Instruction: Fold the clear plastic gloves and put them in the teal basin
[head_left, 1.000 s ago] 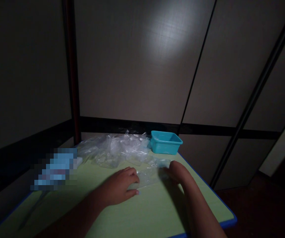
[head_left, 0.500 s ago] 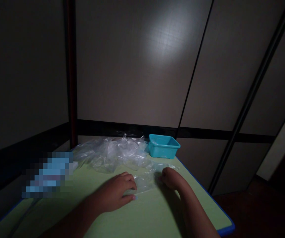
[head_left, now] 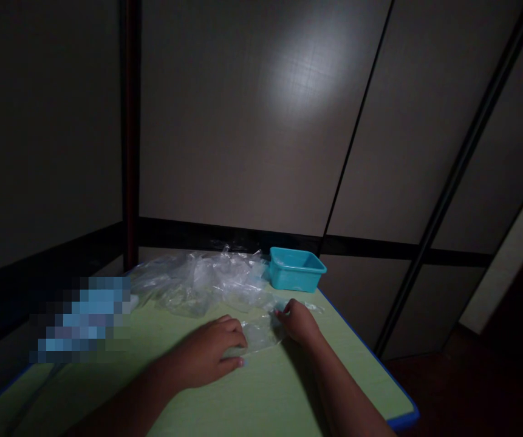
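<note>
A clear plastic bag lies flat on the table between my two hands. My left hand rests at the bag's left edge, fingers curved and thumb apart from them, with nothing gripped between. At the bag's right side, my right hand is closed, thumb and fingertips pinched at the plastic. Exactly how much of the film it holds is hard to see. Behind both hands spreads a crumpled heap of clear plastic bags.
A teal plastic basket stands at the table's far right, beside the heap. On the left is a blurred-out blue object. The green table has a blue edge, and dark cabinet panels rise behind it.
My right hand has moved a little left and away from me across the bag, its fingertips now showing. The left hand stays nearly in place. The view has shifted slightly.
</note>
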The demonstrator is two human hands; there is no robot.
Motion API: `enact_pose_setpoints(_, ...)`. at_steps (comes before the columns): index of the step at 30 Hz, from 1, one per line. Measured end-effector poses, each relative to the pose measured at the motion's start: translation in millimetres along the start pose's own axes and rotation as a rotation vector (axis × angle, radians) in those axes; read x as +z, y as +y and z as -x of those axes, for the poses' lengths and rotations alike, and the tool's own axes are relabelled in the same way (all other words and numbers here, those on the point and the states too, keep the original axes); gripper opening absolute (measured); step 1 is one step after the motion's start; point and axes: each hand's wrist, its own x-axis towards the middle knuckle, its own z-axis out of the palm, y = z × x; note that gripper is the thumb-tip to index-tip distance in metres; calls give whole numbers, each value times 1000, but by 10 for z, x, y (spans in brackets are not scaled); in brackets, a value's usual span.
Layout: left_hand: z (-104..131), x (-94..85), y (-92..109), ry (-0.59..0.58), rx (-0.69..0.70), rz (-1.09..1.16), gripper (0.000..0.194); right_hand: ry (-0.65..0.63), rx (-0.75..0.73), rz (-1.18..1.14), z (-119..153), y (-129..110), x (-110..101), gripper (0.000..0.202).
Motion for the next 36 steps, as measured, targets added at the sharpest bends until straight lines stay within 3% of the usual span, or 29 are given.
enact_pose_setpoints(10,6,-14,11,-1,4,1,20,-1,-38,-48,10,-28,-52,12)
enact_pose_setpoints(18,2,-1,11,3,7,-11,24,-91,-10,-524,-23,-20,-134,18)
enact_pose_setpoints(25,11,43,27,-7,2,-9,39,-197,-25,-960,22,-59,-250,29)
enact_pose_setpoints(36,-8,202,-20,-133,-35,28,61,-361,-118,-1311,81,-271,-247,38)
